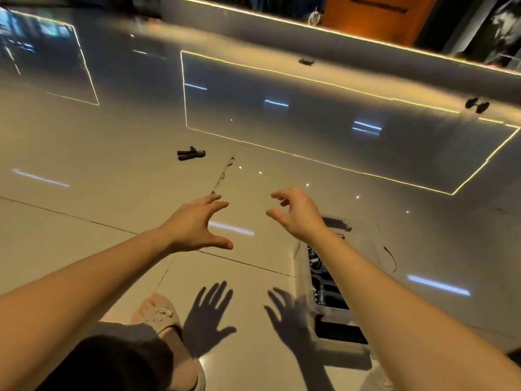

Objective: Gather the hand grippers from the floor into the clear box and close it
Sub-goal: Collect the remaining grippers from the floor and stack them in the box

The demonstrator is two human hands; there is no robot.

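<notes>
Both my arms reach forward above the glossy floor. My left hand (198,224) is spread, fingers loosely bent, holding nothing. My right hand (296,211) hovers beside it, fingers curved and empty. A black hand gripper (191,153) lies on the floor ahead of my left hand. Another hand gripper (306,61) lies far off near the lit ledge, and a third (477,104) sits at the far right. The clear box (301,273) stands open on the floor under my right forearm, with several black and chrome grippers inside; my arm hides part of it.
The beige tiled floor reflects ceiling lights. A raised ledge with a yellow light strip (338,32) runs across the back. My knee in dark shorts (112,359) and a pink slipper (158,311) are at the lower left. An orange panel (377,18) stands behind the ledge.
</notes>
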